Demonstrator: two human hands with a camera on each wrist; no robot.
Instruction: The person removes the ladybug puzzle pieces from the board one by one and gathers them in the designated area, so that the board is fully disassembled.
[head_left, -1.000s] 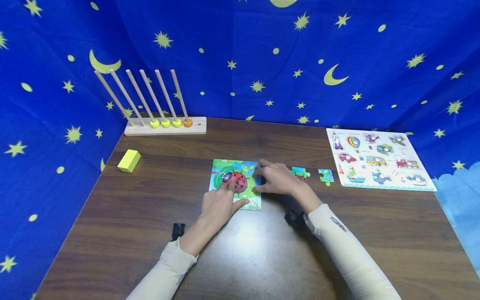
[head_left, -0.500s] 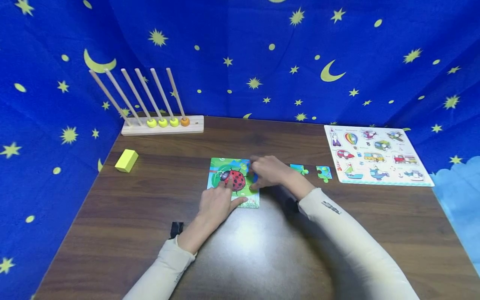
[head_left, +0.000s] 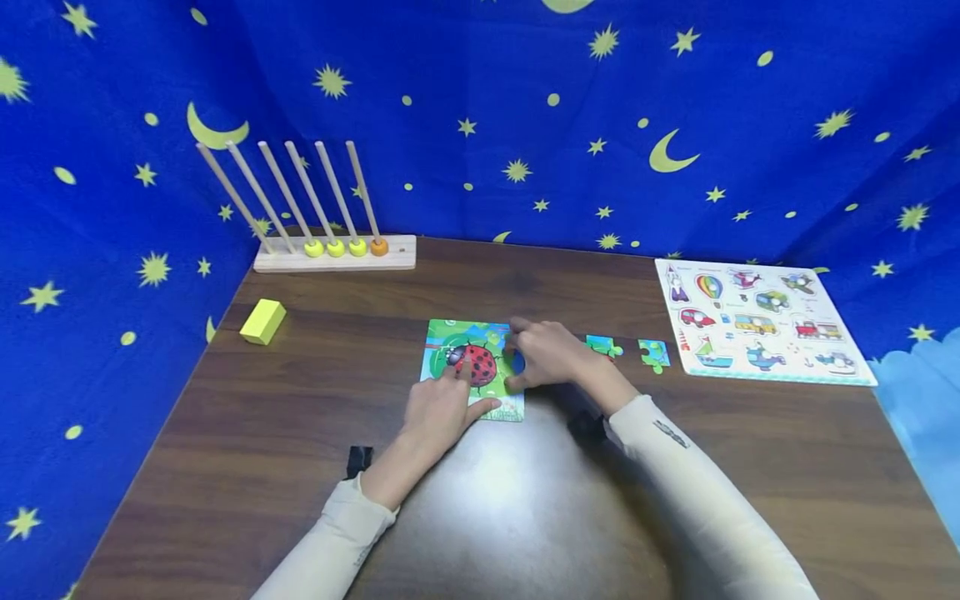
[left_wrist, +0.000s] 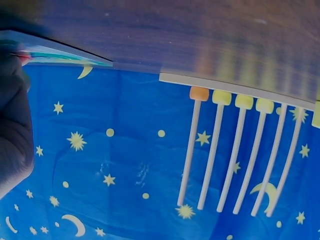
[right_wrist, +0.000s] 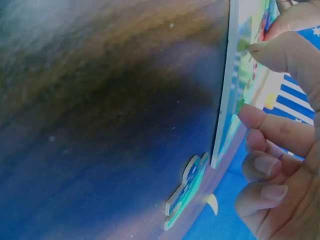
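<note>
A ladybug jigsaw puzzle (head_left: 510, 410) lies flat on the table, its right side partly hidden by a hand. My left hand (head_left: 437, 408) rests on it, index finger extended onto the red ladybug and thumb on the lower edge. At the puzzle's right side, my right hand (head_left: 551, 354) touches the surface. In the right wrist view, its thumb and index fingertips (right_wrist: 246, 112) press there, set apart, while the other fingers bend loosely. To the right lie two loose puzzle pieces: one piece (head_left: 602, 344) beside the right hand and another piece (head_left: 655, 353) farther out.
A white vehicle puzzle board (head_left: 765, 329) lies at the right. Back left stands a wooden peg rack (head_left: 333, 260) with yellow and orange beads. A yellow block (head_left: 263, 322) sits near the left edge. Blue star-patterned cloth (head_left: 450, 100) encloses the table (head_left: 360, 358).
My right hand shifts only slightly at the puzzle's right side. The left hand keeps its place on the ladybug. The head view sways a little.
</note>
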